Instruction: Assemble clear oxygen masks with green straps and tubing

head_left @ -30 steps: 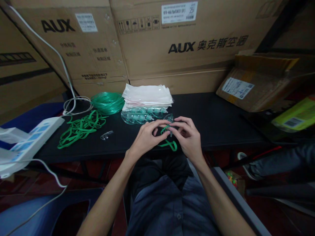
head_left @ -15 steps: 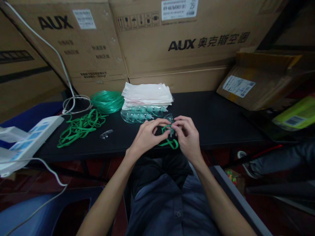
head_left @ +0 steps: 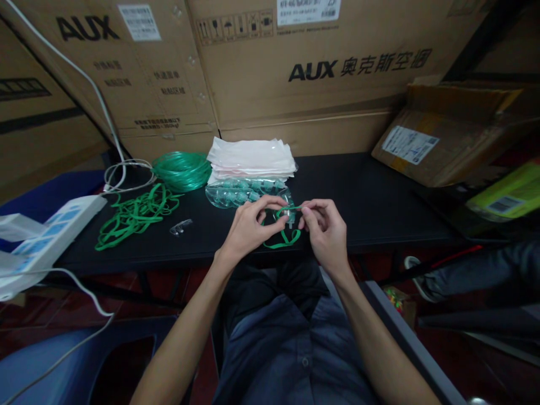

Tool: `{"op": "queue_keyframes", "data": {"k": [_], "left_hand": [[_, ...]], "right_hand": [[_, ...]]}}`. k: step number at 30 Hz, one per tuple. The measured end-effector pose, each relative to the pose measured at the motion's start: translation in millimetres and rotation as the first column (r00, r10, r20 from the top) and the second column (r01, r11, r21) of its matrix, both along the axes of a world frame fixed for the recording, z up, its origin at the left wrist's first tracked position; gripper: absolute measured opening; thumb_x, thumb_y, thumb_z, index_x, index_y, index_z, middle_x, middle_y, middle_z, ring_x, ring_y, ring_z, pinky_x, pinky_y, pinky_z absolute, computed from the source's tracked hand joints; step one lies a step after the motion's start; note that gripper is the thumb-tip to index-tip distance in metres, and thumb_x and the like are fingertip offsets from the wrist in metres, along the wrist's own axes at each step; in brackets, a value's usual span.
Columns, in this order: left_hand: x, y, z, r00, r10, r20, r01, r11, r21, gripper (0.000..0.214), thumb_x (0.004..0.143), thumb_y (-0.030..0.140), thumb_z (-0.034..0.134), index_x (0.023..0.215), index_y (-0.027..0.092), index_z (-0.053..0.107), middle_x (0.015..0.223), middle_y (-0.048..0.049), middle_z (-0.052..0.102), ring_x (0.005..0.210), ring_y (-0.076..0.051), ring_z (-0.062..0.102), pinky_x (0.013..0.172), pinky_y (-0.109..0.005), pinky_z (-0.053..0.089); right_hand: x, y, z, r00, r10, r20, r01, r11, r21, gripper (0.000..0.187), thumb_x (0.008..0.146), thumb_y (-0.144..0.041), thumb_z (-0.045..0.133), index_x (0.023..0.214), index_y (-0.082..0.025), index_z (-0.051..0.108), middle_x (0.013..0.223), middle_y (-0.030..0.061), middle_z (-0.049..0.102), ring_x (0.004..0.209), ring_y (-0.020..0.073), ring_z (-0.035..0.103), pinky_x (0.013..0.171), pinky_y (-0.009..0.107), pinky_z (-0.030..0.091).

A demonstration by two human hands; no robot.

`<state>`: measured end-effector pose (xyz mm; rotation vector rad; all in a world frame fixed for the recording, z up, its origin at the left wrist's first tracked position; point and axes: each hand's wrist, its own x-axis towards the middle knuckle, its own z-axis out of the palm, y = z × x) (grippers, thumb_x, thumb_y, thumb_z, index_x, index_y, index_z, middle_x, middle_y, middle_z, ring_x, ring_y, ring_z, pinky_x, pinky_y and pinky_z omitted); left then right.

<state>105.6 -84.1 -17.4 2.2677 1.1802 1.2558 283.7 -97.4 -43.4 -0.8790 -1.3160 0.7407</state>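
Just above the table's front edge, a clear oxygen mask (head_left: 291, 216) with a pale green connector shows between my hands. My left hand (head_left: 248, 226) is curled around the mask's left side, thumb and fingers gripping it. In a pinch, my right hand (head_left: 328, 233) has the end of a green elastic strap (head_left: 282, 244), drawn taut to the right of the mask. The strap's loop hangs below. Behind my left hand lie several clear masks (head_left: 223, 198) with green connectors, nested in rows. My fingers partly hide the held mask.
White packets (head_left: 253, 157) are stacked behind the masks. To the left are a coil of green tubing (head_left: 181, 171), a tangle of green straps (head_left: 135, 218), small clear pieces (head_left: 181, 226) and a power strip (head_left: 54, 236). A cardboard box (head_left: 417, 140) stands at right.
My right hand has moved slightly right, away from the mask, stretching the strap between both hands. The hanging loop has shifted left. My view has tilted a little.
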Motion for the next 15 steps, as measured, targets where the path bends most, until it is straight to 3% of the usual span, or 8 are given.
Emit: {"op": "queue_keyframes", "data": {"k": [5, 7, 10, 15], "left_hand": [[-0.2, -1.0, -0.2, 0.999, -0.004, -0.048, 0.005, 1.000, 0.029, 0.023, 0.088, 0.029, 0.071, 0.110, 0.022, 0.068, 0.092, 0.0022, 0.077, 0.053, -0.008, 0.052, 0.066, -0.023, 0.042], [-0.1, -2.0, 0.1, 0.997, 0.003, -0.082, 0.001, 0.999, 0.040, 0.024, 0.088, 0.027, 0.072, 0.112, 0.023, 0.067, 0.093, 0.0031, 0.078, 0.058, -0.009, 0.057, 0.074, -0.025, 0.043], [0.2, -3.0, 0.7, 0.994, 0.018, -0.111, -0.012, 0.999, 0.049, 0.024, 0.088, 0.027, 0.072, 0.112, 0.024, 0.067, 0.095, 0.0031, 0.078, 0.063, -0.011, 0.061, 0.080, -0.027, 0.042], [0.3, -1.9, 0.7, 0.992, 0.039, -0.122, -0.031, 0.997, 0.067, 0.023, 0.088, 0.027, 0.071, 0.110, 0.023, 0.067, 0.091, 0.0036, 0.078, 0.057, -0.010, 0.056, 0.076, -0.027, 0.042]], "right_hand": [[1.2, -0.6, -1.4, 0.996, 0.083, -0.017, -0.084, 0.996, -0.033, 0.023, 0.089, -0.031, 0.071, 0.108, -0.024, 0.061, 0.088, 0.0008, 0.065, 0.072, 0.0149, 0.063, 0.068, 0.029, 0.053], [1.8, 0.2, -3.1, 0.996, 0.090, 0.023, -0.090, 0.996, -0.013, 0.017, 0.089, -0.029, 0.072, 0.104, -0.023, 0.066, 0.089, 0.0021, 0.066, 0.076, 0.0160, 0.064, 0.071, 0.030, 0.052], [2.6, 1.1, -3.9, 0.994, 0.042, 0.102, -0.046, 0.998, 0.044, 0.004, 0.090, -0.026, 0.071, 0.092, -0.022, 0.071, 0.090, 0.0037, 0.067, 0.080, 0.0177, 0.064, 0.071, 0.031, 0.051], [1.8, 1.5, -2.2, 0.988, -0.068, 0.138, 0.056, 0.995, 0.087, 0.009, 0.094, -0.027, 0.065, 0.089, -0.022, 0.069, 0.088, 0.0032, 0.064, 0.078, 0.0174, 0.062, 0.071, 0.031, 0.050]]}}
